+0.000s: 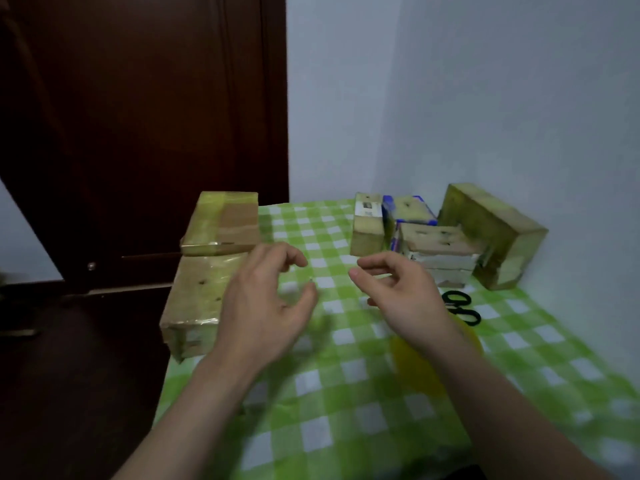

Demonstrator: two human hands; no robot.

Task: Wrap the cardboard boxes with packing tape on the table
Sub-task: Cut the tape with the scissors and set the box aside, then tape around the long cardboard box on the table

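Two flat cardboard boxes covered in yellowish tape lie at the table's left edge: a near box [194,303] and a far box [221,223]. Several smaller taped boxes [433,240] are grouped at the back right, with a large box [491,233] leaning by the wall. A yellow tape roll [415,365] lies partly hidden under my right forearm. My left hand [263,306] hovers beside the near box, fingers loosely curled and holding nothing. My right hand [398,292] hovers over the cloth, fingers relaxed, empty.
A green and white checked cloth [346,410] covers the table. Black-handled scissors [462,308] lie right of my right hand. A dark wooden door [138,116] stands at the left and a pale wall [485,98] behind the table.
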